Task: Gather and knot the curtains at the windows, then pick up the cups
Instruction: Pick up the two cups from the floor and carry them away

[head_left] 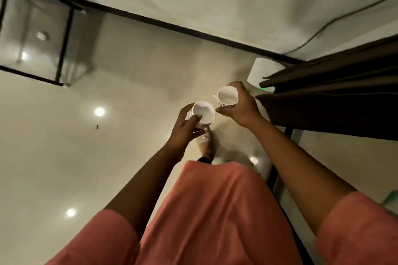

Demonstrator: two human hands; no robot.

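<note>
My left hand [182,130] grips a white cup [204,112] from its left side, thumb over the rim. My right hand [242,106] holds a second white cup [227,95] with a patterned outside, fingers curled round its wall. Both cups look empty and are held side by side above the floor, in front of my body. A dark brown curtain [336,86] hangs at the right, just beside my right hand.
A glossy pale tiled floor [133,84] spreads ahead, with a black skirting line along the wall. A glass table with a black frame [62,49] stands at the far left. A white rounded device [261,71] sits by the curtain. My foot [205,142] is below the cups.
</note>
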